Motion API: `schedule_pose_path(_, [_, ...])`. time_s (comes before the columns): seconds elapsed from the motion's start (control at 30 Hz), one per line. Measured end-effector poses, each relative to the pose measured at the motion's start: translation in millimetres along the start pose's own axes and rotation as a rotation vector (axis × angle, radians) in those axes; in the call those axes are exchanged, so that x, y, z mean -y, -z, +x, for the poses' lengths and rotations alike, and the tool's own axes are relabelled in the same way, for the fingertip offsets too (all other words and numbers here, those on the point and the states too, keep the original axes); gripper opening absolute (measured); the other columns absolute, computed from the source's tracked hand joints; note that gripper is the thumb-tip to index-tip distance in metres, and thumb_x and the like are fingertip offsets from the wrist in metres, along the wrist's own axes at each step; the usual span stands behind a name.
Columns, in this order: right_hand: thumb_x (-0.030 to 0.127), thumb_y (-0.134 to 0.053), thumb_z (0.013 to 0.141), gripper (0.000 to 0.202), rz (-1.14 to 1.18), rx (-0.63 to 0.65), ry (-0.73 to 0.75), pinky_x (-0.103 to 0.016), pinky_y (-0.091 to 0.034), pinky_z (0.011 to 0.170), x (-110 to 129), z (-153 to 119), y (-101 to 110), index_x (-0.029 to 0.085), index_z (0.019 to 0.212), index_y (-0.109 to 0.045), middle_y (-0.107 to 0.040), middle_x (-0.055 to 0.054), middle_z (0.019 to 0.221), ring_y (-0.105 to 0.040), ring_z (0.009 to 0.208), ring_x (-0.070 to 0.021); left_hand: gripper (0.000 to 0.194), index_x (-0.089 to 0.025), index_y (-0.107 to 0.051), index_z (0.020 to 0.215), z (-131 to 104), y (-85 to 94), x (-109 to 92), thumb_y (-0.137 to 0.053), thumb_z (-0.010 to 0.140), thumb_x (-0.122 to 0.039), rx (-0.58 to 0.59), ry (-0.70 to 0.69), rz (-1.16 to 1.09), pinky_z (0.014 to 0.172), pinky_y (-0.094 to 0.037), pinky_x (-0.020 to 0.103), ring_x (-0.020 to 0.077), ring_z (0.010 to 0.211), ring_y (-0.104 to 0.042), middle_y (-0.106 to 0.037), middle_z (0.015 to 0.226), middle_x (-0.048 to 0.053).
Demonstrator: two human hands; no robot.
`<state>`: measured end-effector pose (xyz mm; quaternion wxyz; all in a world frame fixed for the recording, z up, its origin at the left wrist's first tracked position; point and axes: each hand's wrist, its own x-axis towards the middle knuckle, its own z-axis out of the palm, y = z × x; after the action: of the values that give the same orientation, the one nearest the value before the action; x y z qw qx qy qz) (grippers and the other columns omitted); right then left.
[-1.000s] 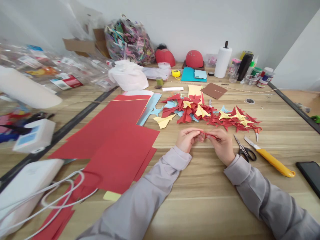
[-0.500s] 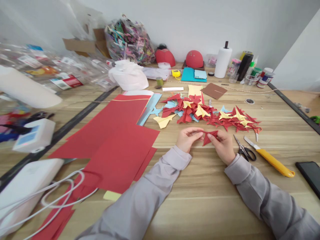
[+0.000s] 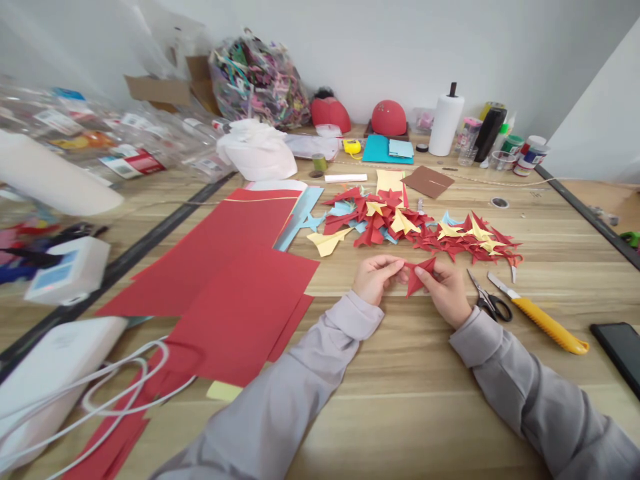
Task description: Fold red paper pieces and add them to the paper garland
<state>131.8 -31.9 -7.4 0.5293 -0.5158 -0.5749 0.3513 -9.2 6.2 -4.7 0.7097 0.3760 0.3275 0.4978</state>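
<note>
Between my two hands, above the wooden table, is a small folded red paper [image 3: 418, 279] with a point hanging down. My left hand [image 3: 379, 277] pinches its left tip between thumb and fingers. On the other side, my right hand [image 3: 447, 288] grips the paper with the thumb on its face; the fingers behind are partly hidden. Just beyond my hands lies a long pile of folded paper pieces [image 3: 369, 235], mostly red with some yellow and light blue. A yellow folded piece [image 3: 329, 241] rests at the pile's left end.
Black-handled scissors [image 3: 493, 305] and a yellow cutter [image 3: 550, 325] lie right of my right hand, with a phone [image 3: 620, 353] farther right. Large red sheets [image 3: 250, 313] cover the left. White cables [image 3: 143, 373] loop at the lower left. A white roll [image 3: 447, 125] stands at the back.
The folded red paper has tilted slightly, and more of its face shows, with its point a little lower. Both hands keep hold of it in nearly the same place.
</note>
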Motion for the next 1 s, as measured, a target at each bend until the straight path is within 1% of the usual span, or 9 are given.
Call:
schedule_pose_path(0.17, [0.042, -0.060, 0.074, 0.026, 0.059, -0.009, -0.054, -0.024, -0.041, 0.044, -0.6, 1.1, 0.6, 0.017, 0.074, -0.064, -0.059, 0.000, 0.060, -0.047, 0.049, -0.0104, 0.026, -0.009, -0.065, 0.069, 1.0, 1.7, -2.9, -0.072, 0.060, -0.033, 0.012, -0.001, -0.044, 0.051, -0.047, 0.025, 0.0113, 0.049, -0.058, -0.064, 0.061, 0.005])
schedule_pose_path(0.4, [0.047, -0.062, 0.070, 0.030, 0.148, -0.006, -0.158, -0.023, -0.042, 0.042, 1.0, 1.1, 1.2, 0.017, 0.074, -0.063, -0.059, 0.001, 0.058, -0.048, 0.047, -0.0101, 0.027, -0.010, -0.065, 0.068, 0.6, 1.2, -3.6, -0.074, 0.056, -0.033, -0.022, -0.004, -0.028, 0.050, -0.046, 0.025, 0.0109, 0.049, -0.058, -0.063, 0.060, 0.003])
schedule_pose_path(0.5, [0.048, -0.062, 0.069, 0.031, 0.172, 0.022, -0.174, -0.024, -0.044, 0.043, 3.7, 1.0, 0.8, 0.017, 0.073, -0.063, -0.059, 0.001, 0.057, -0.049, 0.046, -0.0102, 0.026, -0.012, -0.063, 0.066, -0.2, -0.4, -1.4, -0.077, 0.051, -0.029, -0.040, -0.026, 0.035, 0.050, -0.045, 0.024, 0.0107, 0.046, -0.057, -0.062, 0.052, 0.001])
schedule_pose_path(0.6, [0.048, -0.063, 0.068, 0.032, 0.185, 0.046, -0.185, -0.024, -0.044, 0.044, 5.9, 1.0, 0.5, 0.016, 0.072, -0.063, -0.058, 0.001, 0.055, -0.048, 0.045, -0.0098, 0.025, -0.012, -0.062, 0.064, -0.2, -0.3, 0.1, -0.077, 0.051, -0.028, -0.039, -0.023, 0.073, 0.049, -0.044, 0.024, 0.0106, 0.045, -0.056, -0.062, 0.051, 0.000])
schedule_pose_path(0.8, [0.047, -0.064, 0.067, 0.031, 0.205, 0.048, -0.206, -0.023, -0.043, 0.044, 6.9, 1.4, 0.2, 0.016, 0.073, -0.064, -0.059, 0.002, 0.057, -0.046, 0.045, -0.0088, 0.027, -0.011, -0.061, 0.064, 0.7, 1.0, 0.2, -0.075, 0.054, -0.032, -0.029, 0.010, 0.038, 0.049, -0.044, 0.024, 0.0104, 0.045, -0.056, -0.062, 0.055, 0.001])
schedule_pose_path(1.0, [0.045, -0.065, 0.067, 0.030, 0.234, 0.005, -0.237, -0.022, -0.040, 0.042, 3.7, 2.1, 1.3, 0.015, 0.071, -0.063, -0.056, 0.002, 0.054, -0.045, 0.044, -0.0081, 0.026, -0.010, -0.061, 0.063, 2.4, 2.2, -1.7, -0.073, 0.057, -0.033, -0.042, -0.014, -0.028, 0.049, -0.045, 0.024, 0.0104, 0.047, -0.056, -0.060, 0.057, 0.002])
